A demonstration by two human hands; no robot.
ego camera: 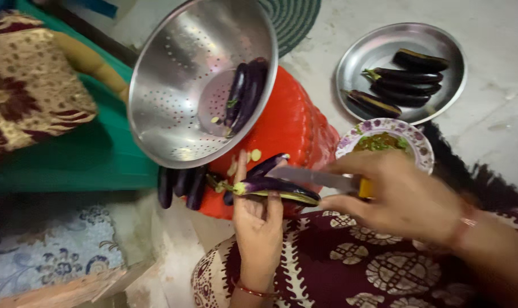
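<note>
Presently, a slim purple eggplant [276,188], split lengthwise, is clasped in the left hand [258,225]; a knife [321,179] is gripped by the right hand [401,197]. A steel colander [173,97] sits close behind.

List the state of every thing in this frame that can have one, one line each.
Left hand: palm up, holding a brinjal.
Held brinjal: lying across the fingers, knife on it.
Right hand: gripping the knife.
Knife: blade flat along the brinjal.
Colander: tilted, two brinjals inside.
Steel plate: on the floor, several brinjals in it.
Floral plate: holds green trimmings.
</note>
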